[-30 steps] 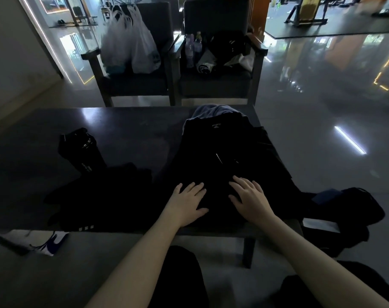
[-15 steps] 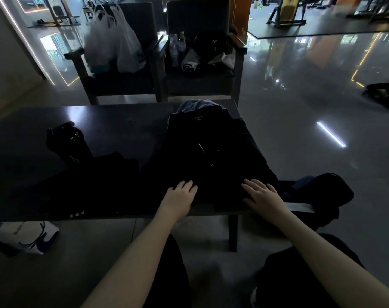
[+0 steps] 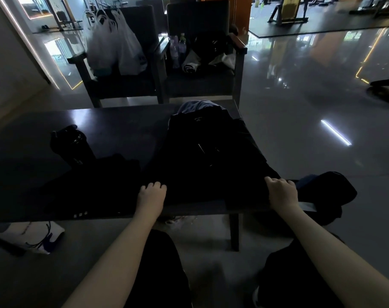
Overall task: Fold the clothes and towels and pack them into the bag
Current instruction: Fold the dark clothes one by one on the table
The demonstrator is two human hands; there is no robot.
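Hands have slid apart from the middle of the black garment [image 3: 211, 161] to its near corners: left hand [image 3: 152, 195] and right hand [image 3: 281, 192] each curl shut on the hem at the table [image 3: 113, 127] edge, likely ready for a fold away from the person. Beyond them the garment lies flat, dark and wrinkle-hidden, collar farthest.

Garment [image 3: 211, 156] on table [image 3: 122, 127], right side; bottle [image 3: 71, 145] at left; 2 chairs [image 3: 162, 70] behind table; bag [image 3: 326, 194] at right, off table's end.
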